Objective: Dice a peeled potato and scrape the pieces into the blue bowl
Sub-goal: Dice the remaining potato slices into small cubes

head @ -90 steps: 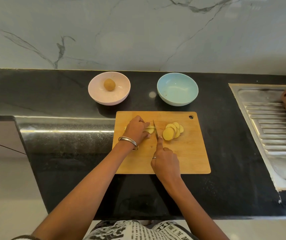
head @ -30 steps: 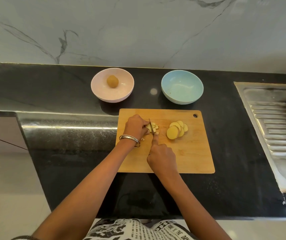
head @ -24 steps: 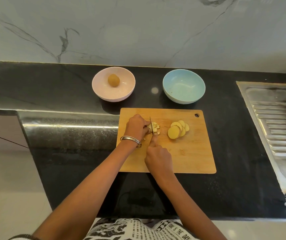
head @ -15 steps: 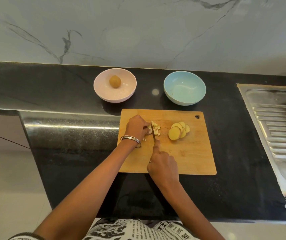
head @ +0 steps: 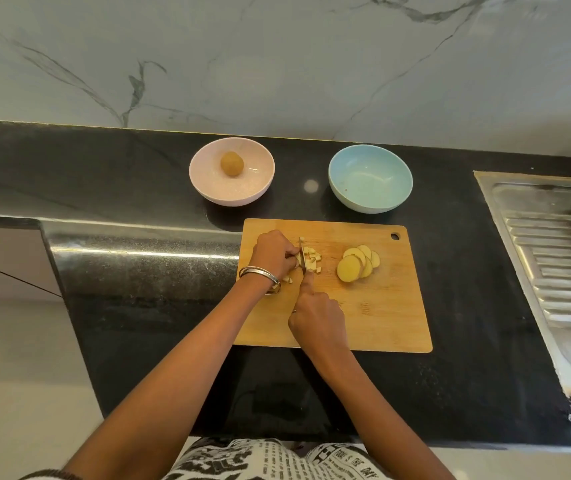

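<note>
1. Blue bowl (head: pixel 370 178): round, smooth and glossy, on the far side of the black counter (head: pixel 138 306), just beyond the board's right half; nothing visible inside.
2. Pink bowl (head: pixel 231 173): round, matte and faintly speckled, left of the blue one; it holds a single whole brown potato (head: pixel 232 163).
3. Cutting board (head: pixel 374 306): pale wood, rectangular with rounded corners and a hanging hole at its far right corner; it lies flat near the counter's front edge.
4. Potato slices (head: pixel 356 264): pale yellow discs, overlapping in a fan right of centre on the board.
5. Diced pieces (head: pixel 311 259): small pale cubes heaped just right of the knife (head: pixel 302 254), a few loose ones near the wrist.
6. Left hand (head: pixel 272 254): fingers curled, gripping the uncut potato against the board; metal bangles at the wrist.
7. Right hand (head: pixel 317 315): closed round the knife handle, forefinger stretched along the blade's back.
8. Steel draining board (head: pixel 554 271): ribbed metal, far right.
</note>
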